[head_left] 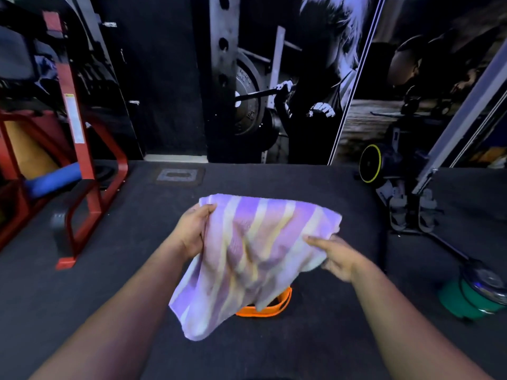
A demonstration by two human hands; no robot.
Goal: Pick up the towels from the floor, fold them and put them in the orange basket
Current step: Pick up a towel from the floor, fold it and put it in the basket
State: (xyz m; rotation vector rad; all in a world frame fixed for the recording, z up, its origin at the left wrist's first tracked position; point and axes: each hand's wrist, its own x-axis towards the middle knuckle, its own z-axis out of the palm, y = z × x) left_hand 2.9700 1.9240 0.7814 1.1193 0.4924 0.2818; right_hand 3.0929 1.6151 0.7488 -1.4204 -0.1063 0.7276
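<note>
Two bare forearms reach in from the bottom edge of the head view, and between them hangs a striped towel (247,259), lilac with pale yellow and white bands. The left hand (193,230) grips the towel's upper left edge, thumb on top near the corner and fingers curled behind the cloth. The right hand (336,256) pinches the right edge lower down, its thumb lying flat across the front of the fabric with the other fingers tucked underneath. The towel is held in the air above the dark floor (315,338), rumpled and slack, its lower corner drooping toward the person's left. Directly below it, mostly hidden by the cloth, stands the orange basket (274,307); only part of its rim and wall shows. To the left stands a red metal frame (82,165) with a blue roller (52,179) beside it. To the right, a green weight plate (466,300) lies on the floor near a stand (411,212) with a yellow-rimmed wheel (370,163). A dark wall mural (288,91) of someone lifting a barbell fills the background.
</note>
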